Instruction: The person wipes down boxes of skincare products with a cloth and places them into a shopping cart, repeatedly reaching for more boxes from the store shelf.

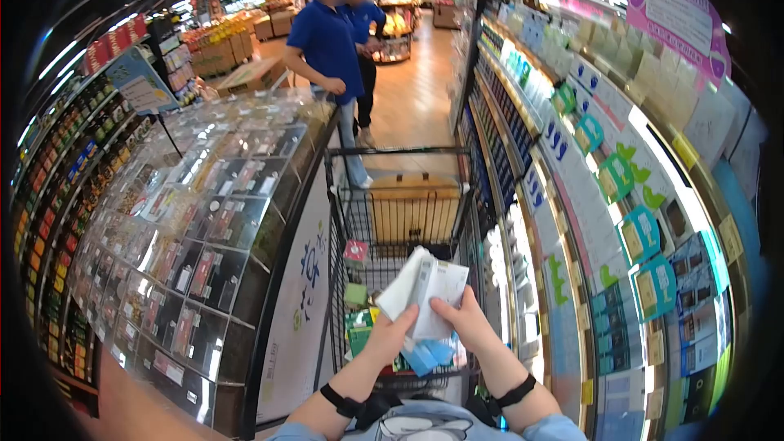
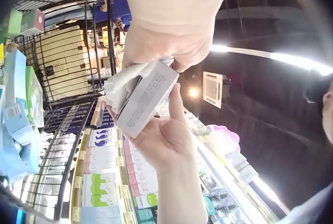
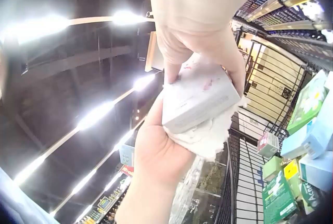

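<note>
1. White box (image 1: 445,283), lower centre of the head view, lies between both hands, long axis roughly up the frame.
2. Left hand (image 1: 392,336) pinches a soft white sheet (image 1: 401,287) against the box's left side.
3. Right hand (image 1: 464,320) has the fuller hold, thumb on the box's face; grey print and faint reddish marks show.

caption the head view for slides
Left hand and right hand hold a white rectangular box over a black wire cart.

The left hand (image 2: 165,39) and right hand (image 2: 166,143) hold a white box (image 2: 149,99) and soft white sheet (image 2: 123,86). Blue boxes (image 2: 16,121) sit in a black cart (image 2: 111,36).
</note>
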`<state>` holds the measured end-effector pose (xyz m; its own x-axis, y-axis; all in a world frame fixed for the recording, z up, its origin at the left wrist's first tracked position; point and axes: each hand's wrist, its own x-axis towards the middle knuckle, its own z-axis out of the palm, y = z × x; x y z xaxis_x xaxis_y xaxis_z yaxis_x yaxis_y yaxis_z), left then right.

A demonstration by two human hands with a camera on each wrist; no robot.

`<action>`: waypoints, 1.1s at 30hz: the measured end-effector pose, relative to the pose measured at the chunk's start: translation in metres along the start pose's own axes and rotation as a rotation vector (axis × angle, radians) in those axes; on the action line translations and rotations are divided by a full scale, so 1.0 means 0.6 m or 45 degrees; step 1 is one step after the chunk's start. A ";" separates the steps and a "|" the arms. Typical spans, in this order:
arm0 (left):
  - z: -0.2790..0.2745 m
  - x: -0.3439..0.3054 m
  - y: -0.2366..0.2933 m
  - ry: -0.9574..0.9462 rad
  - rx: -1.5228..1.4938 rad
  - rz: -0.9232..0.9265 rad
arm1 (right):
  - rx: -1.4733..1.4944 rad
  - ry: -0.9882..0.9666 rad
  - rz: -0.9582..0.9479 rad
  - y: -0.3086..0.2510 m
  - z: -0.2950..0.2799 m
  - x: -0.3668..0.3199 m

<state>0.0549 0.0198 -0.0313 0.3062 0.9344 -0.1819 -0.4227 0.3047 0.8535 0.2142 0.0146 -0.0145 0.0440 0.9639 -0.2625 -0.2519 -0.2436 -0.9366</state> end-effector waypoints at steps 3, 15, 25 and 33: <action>-0.001 0.010 0.011 0.004 0.143 0.101 | 0.008 0.062 -0.016 0.013 0.010 -0.006; -0.023 0.029 -0.002 -0.545 0.780 0.294 | 0.392 0.256 -0.043 0.067 -0.030 0.036; -0.110 0.038 -0.029 -0.154 0.346 -0.475 | 0.229 0.618 0.100 0.099 -0.037 0.055; -0.142 0.041 -0.063 -0.061 0.238 -0.404 | 0.396 0.131 0.339 0.139 -0.010 0.062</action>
<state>0.0061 0.0470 -0.1097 0.4384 0.7877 -0.4328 -0.1382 0.5349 0.8336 0.2003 0.0294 -0.1036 0.0304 0.8520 -0.5227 -0.5468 -0.4235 -0.7222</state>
